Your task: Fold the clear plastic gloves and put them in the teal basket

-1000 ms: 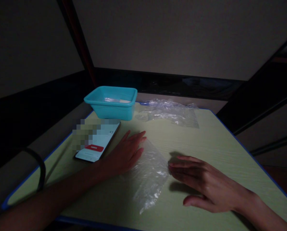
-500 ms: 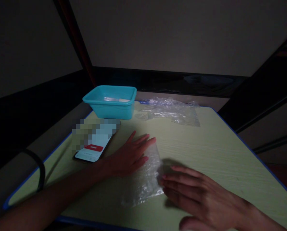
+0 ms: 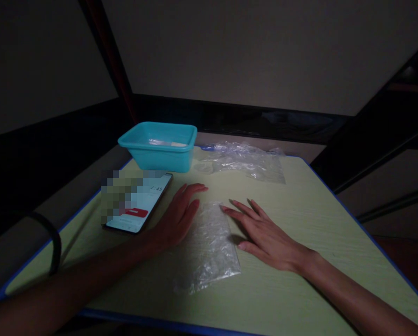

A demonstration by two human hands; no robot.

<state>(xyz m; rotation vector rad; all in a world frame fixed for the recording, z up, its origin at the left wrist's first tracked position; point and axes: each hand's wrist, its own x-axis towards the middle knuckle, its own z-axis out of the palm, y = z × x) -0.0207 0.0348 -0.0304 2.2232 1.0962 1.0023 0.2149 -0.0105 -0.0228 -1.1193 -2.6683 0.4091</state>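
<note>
A clear plastic bag [image 3: 212, 249] lies flat on the table between my two hands, its surface wrinkled and shiny. My left hand [image 3: 180, 214] is at the bag's upper left side, resting on edge with its fingers extended and nothing held. On the other side, my right hand [image 3: 259, 231] has its fingers spread, the index fingertip at the bag's upper right corner. Whether that fingertip presses on the plastic I cannot tell. Neither hand grips anything.
A turquoise plastic basin [image 3: 159, 156] with some pale items inside stands at the back left. Crumpled clear plastic bags [image 3: 247, 163] lie along the far edge. A smartphone [image 3: 135, 212] with a lit screen lies left of my left hand on the blue-edged table [image 3: 310, 219]. A black cable [image 3: 54, 242] curves nearby.
My right hand has moved away from me, from the bag's lower right to its upper right corner, spreading its fingers. My left hand has drawn left off the bag's middle, exposing more of it.
</note>
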